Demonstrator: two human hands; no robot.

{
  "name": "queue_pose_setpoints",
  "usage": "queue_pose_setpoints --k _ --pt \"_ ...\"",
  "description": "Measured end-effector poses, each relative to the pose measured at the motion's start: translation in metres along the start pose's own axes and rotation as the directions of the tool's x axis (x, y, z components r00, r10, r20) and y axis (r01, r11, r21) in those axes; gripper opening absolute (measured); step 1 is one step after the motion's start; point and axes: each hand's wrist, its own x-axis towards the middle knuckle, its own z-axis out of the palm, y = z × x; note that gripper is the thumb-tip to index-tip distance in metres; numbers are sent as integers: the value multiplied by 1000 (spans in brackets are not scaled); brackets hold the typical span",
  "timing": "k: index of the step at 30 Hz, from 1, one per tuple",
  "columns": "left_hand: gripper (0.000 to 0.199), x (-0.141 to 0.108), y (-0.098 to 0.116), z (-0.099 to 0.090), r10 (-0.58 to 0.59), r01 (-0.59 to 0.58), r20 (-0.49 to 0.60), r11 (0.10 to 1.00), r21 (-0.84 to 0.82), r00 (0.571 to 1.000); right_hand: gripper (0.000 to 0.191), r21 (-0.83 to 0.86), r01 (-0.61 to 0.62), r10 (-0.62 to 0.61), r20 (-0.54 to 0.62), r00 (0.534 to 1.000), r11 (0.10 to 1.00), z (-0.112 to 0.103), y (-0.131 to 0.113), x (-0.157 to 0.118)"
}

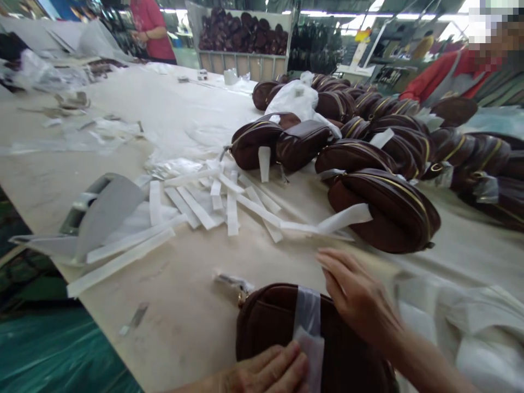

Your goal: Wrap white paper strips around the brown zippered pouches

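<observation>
A dark brown zip bag (266, 316) lies at the near edge of the table in front of me. A translucent strip (309, 308) crosses its top, with a white strip (313, 349) lapped over it lower down. My left hand (270, 374) rests on the bag, its bent fingers closed on the edge of the white strip. Over the bag's right side, my right hand (356, 295) is open, fingers stretched out and close together, holding nothing. At the bag's left end hangs a zip pull (233, 282) in clear wrap.
Loose white strips (231, 210) lie scattered beyond the bag, beside a grey tape dispenser (106, 213). Many brown bags (380, 210) are piled at the back right. Clear plastic (470, 327) lies at right. Co-workers (153, 30) in red stand farther off.
</observation>
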Motion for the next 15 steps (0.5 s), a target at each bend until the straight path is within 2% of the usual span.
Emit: queue_pose_setpoints --k 2,4,6,7,9,12,13,15 --pt "25 -2 0 0 0 0 -15 1000 2 1000 30 -185 -34 42 36 998 982 34 21 36" --pt "26 -3 0 1 10 -10 -8 1000 6 1000 22 -277 -64 89 78 993 959 66 40 60" --pt "26 -5 -1 2 27 -27 -2 1000 16 1000 18 -296 -75 108 98 989 952 81 51 71" --pt "27 -6 -2 2 35 -35 -13 999 26 999 20 -288 -70 100 92 991 955 81 53 72" --pt "28 -7 -3 3 54 -53 -19 998 30 998 24 -230 -46 51 17 999 972 63 50 67" --pt "29 -6 -3 0 38 -38 26 999 -16 999 27 -44 -40 34 -126 991 998 9 37 45" --pt "29 -5 -3 -2 22 -21 48 999 -37 999 28 12 -70 71 -107 992 997 -12 33 35" --pt "29 -2 -5 -7 -7 12 74 997 -71 997 26 95 -129 123 69 990 987 -45 28 13"
